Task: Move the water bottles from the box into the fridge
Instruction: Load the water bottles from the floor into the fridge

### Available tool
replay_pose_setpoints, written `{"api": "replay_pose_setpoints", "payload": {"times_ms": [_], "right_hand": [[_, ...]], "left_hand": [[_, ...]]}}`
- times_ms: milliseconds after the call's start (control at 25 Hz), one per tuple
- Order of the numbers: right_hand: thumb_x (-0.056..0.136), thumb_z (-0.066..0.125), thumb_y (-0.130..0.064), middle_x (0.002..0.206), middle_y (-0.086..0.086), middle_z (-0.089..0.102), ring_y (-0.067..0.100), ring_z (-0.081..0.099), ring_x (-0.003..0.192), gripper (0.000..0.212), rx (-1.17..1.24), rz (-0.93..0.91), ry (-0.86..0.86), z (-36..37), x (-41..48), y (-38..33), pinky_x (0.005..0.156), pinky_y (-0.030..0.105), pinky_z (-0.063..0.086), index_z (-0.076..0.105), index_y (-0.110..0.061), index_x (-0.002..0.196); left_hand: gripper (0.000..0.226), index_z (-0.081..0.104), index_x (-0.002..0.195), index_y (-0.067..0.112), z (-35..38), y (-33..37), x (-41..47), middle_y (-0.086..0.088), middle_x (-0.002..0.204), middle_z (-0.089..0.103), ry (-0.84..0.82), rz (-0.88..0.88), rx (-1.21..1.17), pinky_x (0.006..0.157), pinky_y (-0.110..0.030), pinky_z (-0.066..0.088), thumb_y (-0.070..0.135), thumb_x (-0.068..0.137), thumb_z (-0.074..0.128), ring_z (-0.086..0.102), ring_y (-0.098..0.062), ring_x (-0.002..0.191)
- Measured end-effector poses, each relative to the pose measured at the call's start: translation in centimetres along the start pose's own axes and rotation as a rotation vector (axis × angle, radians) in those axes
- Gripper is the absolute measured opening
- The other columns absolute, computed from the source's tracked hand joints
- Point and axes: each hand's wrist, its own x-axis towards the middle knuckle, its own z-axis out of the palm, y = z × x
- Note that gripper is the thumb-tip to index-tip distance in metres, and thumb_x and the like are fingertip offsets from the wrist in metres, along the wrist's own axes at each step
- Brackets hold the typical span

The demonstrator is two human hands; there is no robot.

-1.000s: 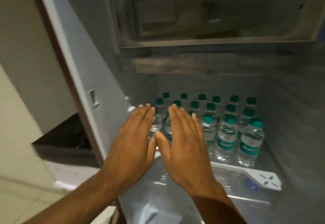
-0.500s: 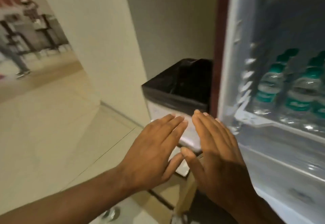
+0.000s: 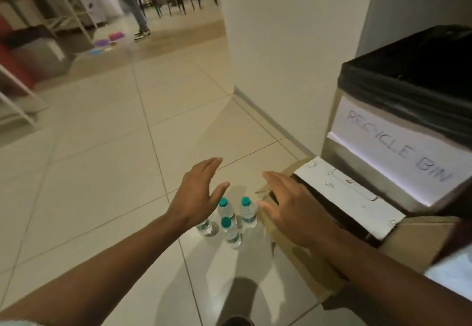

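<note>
Several small clear water bottles (image 3: 231, 219) with green caps stand upright on the tiled floor, partly hidden by my left hand. The cardboard box (image 3: 355, 198), flaps open, sits just right of them against the bin. My left hand (image 3: 196, 195) hovers open above the bottles' left side, fingers spread. My right hand (image 3: 288, 203) hangs open over the box's near-left corner, right of the bottles. Neither hand holds anything. The fridge is out of view.
A bin (image 3: 408, 111) with a black liner and a paper sign reading "RECYCLE BIN" stands at the right behind the box. A cream wall corner (image 3: 255, 70) rises beyond. Far off, a person's legs (image 3: 135, 6), stools and shelving are visible.
My view has swung left and down from the fridge shelf of bottles to the floor. Both open hands came away from the fridge and now hover over the floor bottles and box.
</note>
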Motion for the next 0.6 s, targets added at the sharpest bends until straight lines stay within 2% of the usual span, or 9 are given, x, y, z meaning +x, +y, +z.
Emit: {"api": "replay_pose_setpoints", "payload": {"times_ms": [120, 240, 440, 600], "right_hand": [[0.101, 0.058, -0.037, 0.152, 0.003, 0.048, 0.021, 0.047, 0.137, 0.059, 0.087, 0.012, -0.110, 5.5, 2.2, 0.0, 0.112, 0.030, 0.036, 0.040, -0.015, 0.152], [0.103, 0.057, -0.032, 0.149, 0.007, 0.048, 0.025, 0.052, 0.131, 0.056, 0.135, 0.052, -0.195, 10.2, 3.9, 0.6, 0.108, 0.032, 0.043, 0.038, -0.014, 0.152], [0.104, 0.055, -0.028, 0.135, 0.009, 0.056, 0.024, 0.062, 0.111, 0.041, 0.056, 0.189, -0.224, 14.5, 5.6, 1.6, 0.091, 0.031, 0.052, 0.044, -0.015, 0.141], [0.098, 0.066, -0.033, 0.123, 0.003, 0.064, 0.020, 0.064, 0.102, 0.039, -0.097, 0.285, -0.314, 16.3, 6.2, 2.4, 0.078, 0.028, 0.052, 0.048, -0.022, 0.131]], "left_hand": [[0.065, 0.037, 0.156, 0.025, 3.2, -3.5, -2.3, 0.003, 0.158, 0.043, -0.050, -0.113, -0.038, 0.119, -0.042, 0.034, 0.053, 0.100, 0.053, 0.038, -0.017, 0.144], [0.068, 0.039, 0.155, 0.027, 6.6, -5.3, -3.4, 0.007, 0.157, 0.044, -0.136, -0.203, -0.168, 0.119, -0.038, 0.034, 0.056, 0.097, 0.058, 0.040, -0.013, 0.143], [0.073, 0.050, 0.148, 0.027, 10.9, -6.8, -4.3, 0.011, 0.144, 0.056, -0.290, -0.302, -0.363, 0.111, -0.038, 0.047, 0.055, 0.085, 0.073, 0.052, -0.003, 0.129], [0.067, 0.056, 0.141, 0.023, 12.7, -7.4, -4.9, 0.010, 0.135, 0.061, -0.365, -0.347, -0.344, 0.102, -0.029, 0.051, 0.044, 0.082, 0.082, 0.059, -0.008, 0.115]]}}
